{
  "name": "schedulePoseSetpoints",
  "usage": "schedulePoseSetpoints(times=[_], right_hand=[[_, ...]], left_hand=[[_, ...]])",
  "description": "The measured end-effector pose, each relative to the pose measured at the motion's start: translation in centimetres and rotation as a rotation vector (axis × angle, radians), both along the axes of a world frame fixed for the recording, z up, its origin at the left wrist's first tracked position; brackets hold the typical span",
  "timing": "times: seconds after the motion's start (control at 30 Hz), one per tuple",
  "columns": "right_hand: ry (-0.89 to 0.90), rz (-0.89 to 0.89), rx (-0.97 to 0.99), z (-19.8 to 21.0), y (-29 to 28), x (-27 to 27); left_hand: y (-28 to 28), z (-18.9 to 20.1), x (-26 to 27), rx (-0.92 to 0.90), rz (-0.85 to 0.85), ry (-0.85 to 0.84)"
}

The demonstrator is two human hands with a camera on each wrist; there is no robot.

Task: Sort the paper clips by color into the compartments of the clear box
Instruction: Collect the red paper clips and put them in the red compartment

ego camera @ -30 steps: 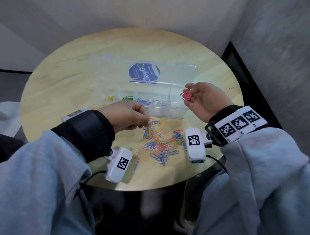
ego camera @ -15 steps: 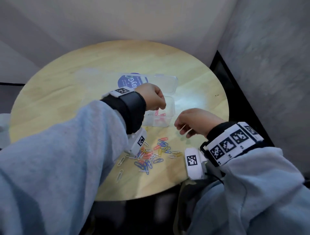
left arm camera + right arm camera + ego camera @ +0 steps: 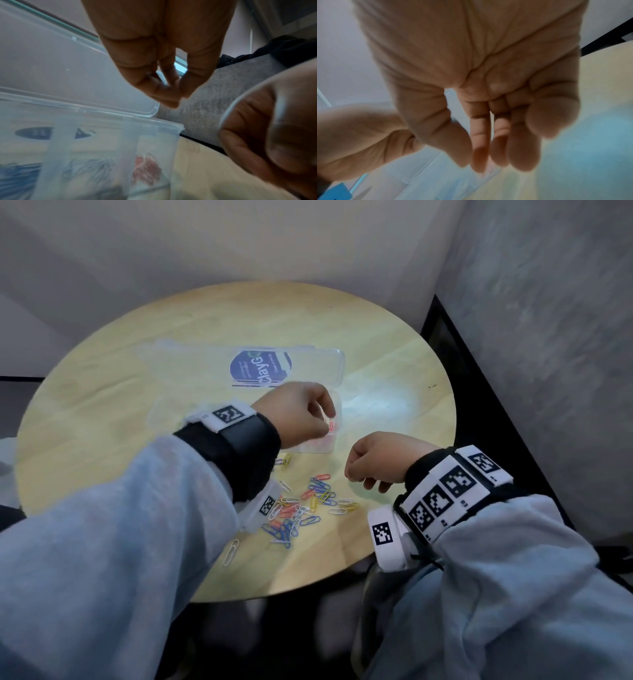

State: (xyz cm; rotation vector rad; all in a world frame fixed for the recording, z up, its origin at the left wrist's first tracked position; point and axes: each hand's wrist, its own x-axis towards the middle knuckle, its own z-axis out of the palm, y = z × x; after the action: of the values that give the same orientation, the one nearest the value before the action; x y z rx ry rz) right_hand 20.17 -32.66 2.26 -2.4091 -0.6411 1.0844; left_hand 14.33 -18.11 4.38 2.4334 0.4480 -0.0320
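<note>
My left hand (image 3: 325,419) hovers over the right-end compartment of the clear box (image 3: 339,409). Its fingertips (image 3: 173,97) are pressed together, and no clip shows between them in the left wrist view. A red paper clip (image 3: 331,426) sits just below them, above the red clips (image 3: 147,170) lying in that compartment. White and blue clips fill the compartments to the left. My right hand (image 3: 358,477) hangs loosely curled above the table, right of the mixed pile of clips (image 3: 305,508). Nothing shows in its fingers (image 3: 479,155).
The box lid (image 3: 318,364) with a blue label lies open behind the box on the round wooden table (image 3: 137,392). One white clip (image 3: 231,553) lies apart near the front edge. A grey wall stands close on the right.
My left hand rose from the pile and crossed to the box's right end. My right hand, which held red clips up by the box, came down beside the pile.
</note>
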Motion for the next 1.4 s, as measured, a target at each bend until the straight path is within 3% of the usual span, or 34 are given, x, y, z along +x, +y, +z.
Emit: schedulePoseSetpoints(times=[0.1, 0.2, 0.3, 0.87, 1.1, 1.3, 1.4], right_hand=[[-0.019, 0.033, -0.050, -0.3, 0.1, -0.2], [-0.099, 0.123, -0.167, -0.9, 0.7, -1.1], [-0.218, 0.196, -0.235, -1.6, 1.1, -2.0], [-0.281, 0.279, -0.255, -3.7, 3.0, -2.4], [-0.268, 0.218, -0.098, -3.1, 2.4, -2.6], [-0.258, 0.235, -0.161, -2.9, 2.5, -2.4], [-0.237, 0.245, -0.225, -3.0, 2.6, -2.5]], left_hand=[[-0.9, -1.5, -1.8, 0.123, -0.182, 0.203], [-1.5, -3.6, -2.8, 0.266, -0.234, 0.339], [-1.6, -4.6, -3.0, 0.298, -0.207, 0.334], [-1.7, -5.5, -2.6, 0.357, -0.161, 0.341], [-1.3, -5.1, -2.6, 0.392, -0.180, 0.338], [-0.1, -4.3, -3.3, 0.210, -0.030, 0.304], [1.0, -3.8, -3.9, -0.184, 0.111, 0.268]])
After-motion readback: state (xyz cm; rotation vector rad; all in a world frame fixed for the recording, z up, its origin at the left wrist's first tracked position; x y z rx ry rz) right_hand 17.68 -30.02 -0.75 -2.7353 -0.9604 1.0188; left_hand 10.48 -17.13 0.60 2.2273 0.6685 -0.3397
